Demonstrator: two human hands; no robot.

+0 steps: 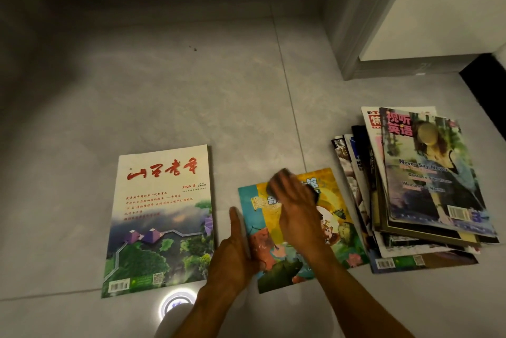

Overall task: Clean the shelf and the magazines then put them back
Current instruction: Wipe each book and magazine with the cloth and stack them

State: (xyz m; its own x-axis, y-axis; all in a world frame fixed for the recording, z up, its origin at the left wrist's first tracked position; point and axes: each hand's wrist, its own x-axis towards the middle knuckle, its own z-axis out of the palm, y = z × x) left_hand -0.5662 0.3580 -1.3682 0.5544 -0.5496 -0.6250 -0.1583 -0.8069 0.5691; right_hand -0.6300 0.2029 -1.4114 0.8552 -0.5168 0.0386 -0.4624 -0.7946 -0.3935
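1. The left hand (235,252) is lying along the left edge of a colourful cartoon magazine (298,231) on the grey tiled floor (164,91), fingers straight and together, pressing at that edge and gripping nothing.
2. The right hand (298,209) is sitting over the upper middle of the same cover, fingers curled down onto a dark cloth (284,176); the hand is blurred, so exactly how the fingers are wrapping it is hard to read.
3. The dark cloth is peeking out beyond the fingertips and again at the right side of the hand, lying against the yellow part of the cover.
4. The cartoon magazine is lying flat and face up, slightly tilted, near the middle of the scene, its right edge just touching or overlapping the bottom of the stack beside it.
5. To the right, an untidy stack of magazines (410,200) is fanning out on the floor, and the top one is showing a woman, red Chinese characters and the words "Never Say Never".
6. To the left, a single white magazine (161,220) with red brush-style lettering and a green landscape is lying flat, apart from the left hand.
7. In the near foreground a round white light reflection (175,305) is glowing on the tile.
8. Far right, a white cabinet corner (427,9) is standing on the floor.
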